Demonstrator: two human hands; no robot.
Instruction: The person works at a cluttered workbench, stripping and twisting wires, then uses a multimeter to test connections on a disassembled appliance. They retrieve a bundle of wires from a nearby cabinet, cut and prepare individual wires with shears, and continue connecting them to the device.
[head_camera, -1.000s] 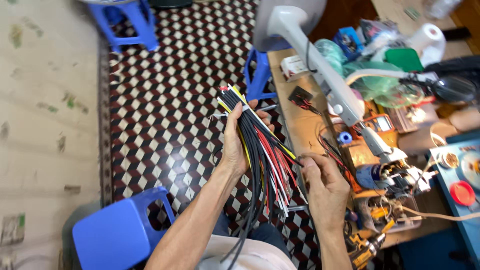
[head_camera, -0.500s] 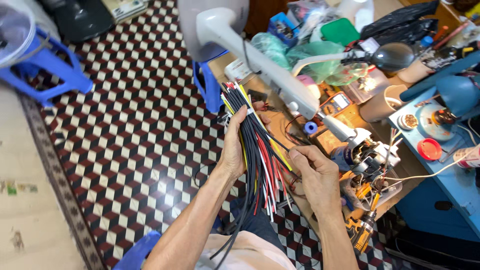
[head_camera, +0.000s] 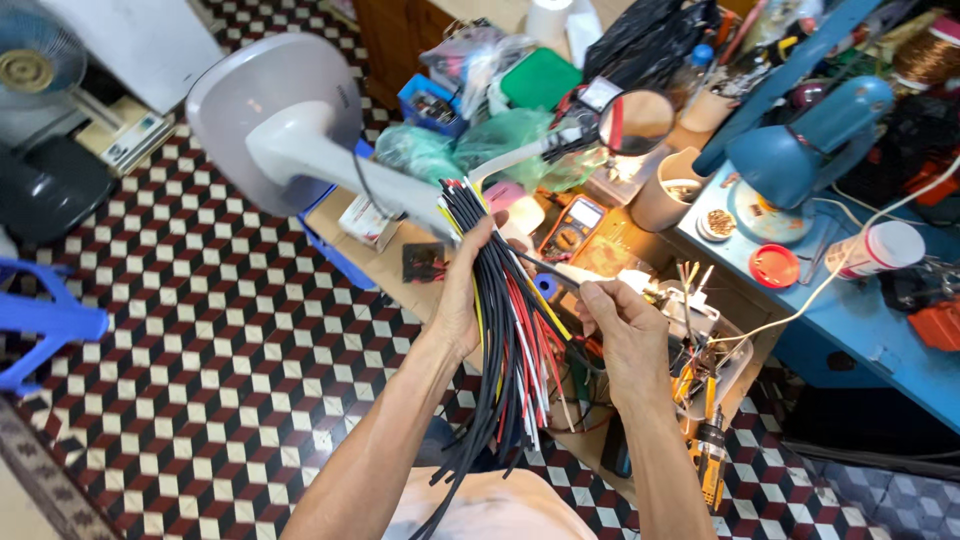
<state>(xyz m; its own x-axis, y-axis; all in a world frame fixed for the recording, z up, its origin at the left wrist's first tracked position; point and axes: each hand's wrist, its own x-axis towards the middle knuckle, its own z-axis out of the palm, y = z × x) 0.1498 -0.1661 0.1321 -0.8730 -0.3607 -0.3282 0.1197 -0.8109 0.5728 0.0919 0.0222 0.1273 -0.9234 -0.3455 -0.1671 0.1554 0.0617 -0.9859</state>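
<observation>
My left hand (head_camera: 462, 290) grips a thick bundle of black, red, yellow and white wires (head_camera: 510, 340) near its upper end; the loose ends hang down toward my lap. My right hand (head_camera: 625, 335) is beside the bundle on its right, with thumb and forefinger pinched on a single thin dark wire (head_camera: 545, 268) that runs back to the bundle's top. Both hands hover above the front edge of a cluttered wooden workbench (head_camera: 345, 205).
A grey desk fan (head_camera: 275, 120) leans over the bench. A multimeter (head_camera: 570, 228), magnifier (head_camera: 638, 122), blue lamp (head_camera: 800, 150), white cup (head_camera: 880, 248), red lid (head_camera: 772, 266) and tools (head_camera: 700, 300) crowd the bench. A blue stool (head_camera: 45, 320) stands on the checkered floor (head_camera: 200, 350) at left.
The camera has swung toward the bench. My right hand has closed its thumb and forefinger on one wire and drawn it out to the right; my left hand keeps holding the bundle.
</observation>
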